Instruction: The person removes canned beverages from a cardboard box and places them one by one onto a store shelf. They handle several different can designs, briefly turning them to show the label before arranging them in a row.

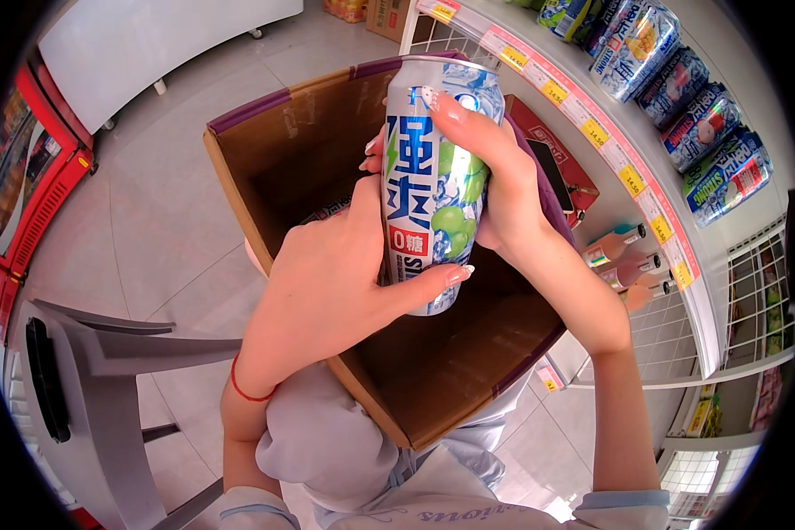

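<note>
A tall beverage can [407, 179] with blue lettering and green grapes printed on it is held above an open cardboard box [510, 338]. My left hand [324, 271] grips its lower part, the thumb laid across the front near the base. Around the upper part wraps my right hand [497, 159], thumb on the front below the lid. The can stands nearly upright in view. The box appears to rest on my lap, its rim edged in purple. Partly hidden behind my left hand, another printed can [328, 211] lies in the dark box interior.
At the right, a white store shelf [695, 265] with price tags holds several cans [722, 126]. Small bottles [629, 271] and a red box [536, 126] with a dark phone [548, 165] sit lower. A grey plastic stool [106, 371] stands at left, beyond it a red cooler [40, 165].
</note>
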`<state>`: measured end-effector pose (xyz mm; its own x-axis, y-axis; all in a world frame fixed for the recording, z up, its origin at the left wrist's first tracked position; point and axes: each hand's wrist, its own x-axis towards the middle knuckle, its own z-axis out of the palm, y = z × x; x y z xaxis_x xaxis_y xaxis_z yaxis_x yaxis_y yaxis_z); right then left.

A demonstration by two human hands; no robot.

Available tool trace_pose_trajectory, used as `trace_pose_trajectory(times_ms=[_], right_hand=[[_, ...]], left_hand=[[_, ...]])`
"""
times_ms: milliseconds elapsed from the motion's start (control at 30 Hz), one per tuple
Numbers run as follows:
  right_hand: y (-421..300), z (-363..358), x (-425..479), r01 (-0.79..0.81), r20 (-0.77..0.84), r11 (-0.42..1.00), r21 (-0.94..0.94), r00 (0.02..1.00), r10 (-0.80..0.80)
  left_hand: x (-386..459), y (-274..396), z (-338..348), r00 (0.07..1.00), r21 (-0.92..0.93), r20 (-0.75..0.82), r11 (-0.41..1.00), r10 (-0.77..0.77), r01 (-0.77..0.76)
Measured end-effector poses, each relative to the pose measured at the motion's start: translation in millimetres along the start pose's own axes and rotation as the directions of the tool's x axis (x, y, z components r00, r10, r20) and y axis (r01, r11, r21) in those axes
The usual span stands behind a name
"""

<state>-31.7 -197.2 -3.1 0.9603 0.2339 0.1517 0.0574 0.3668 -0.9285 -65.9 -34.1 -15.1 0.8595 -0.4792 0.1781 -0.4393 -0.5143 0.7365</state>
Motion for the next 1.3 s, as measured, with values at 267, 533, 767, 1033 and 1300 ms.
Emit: trace_pose_trajectory(times_ms=[267,533,767,1033,1300], right_hand=[[-3,1,-3,-0.029,-0.004,0.991,-0.131,1.000,0.028],[-12,-1,-1,0.076,-0.072,0.997,0.005,0.995,-0.075],[-64,-25,-28,0.500,-0.156,0.796,-0.341,0.805,-0.572],[-144,-72,-150,0.772,0.018,0.380,-0.509,0.451,-0.892],[-214,-113,-202,0.287,-0.129,0.144,-0.947,0.069,-0.989]], left_hand=[[-2,-1,0,1.000,-0.002,0.011,1.000,-0.012,0.012],[-1,-4,5,0.995,-0.060,-0.054,0.995,0.082,-0.086],[1,-1,1,0.862,0.523,0.497,0.758,0.099,-0.389],[-4,-3,5,0.832,0.557,0.553,0.718,0.055,-0.418],[-9,-11,6,0.859,0.544,0.498,0.729,0.118,-0.416]])
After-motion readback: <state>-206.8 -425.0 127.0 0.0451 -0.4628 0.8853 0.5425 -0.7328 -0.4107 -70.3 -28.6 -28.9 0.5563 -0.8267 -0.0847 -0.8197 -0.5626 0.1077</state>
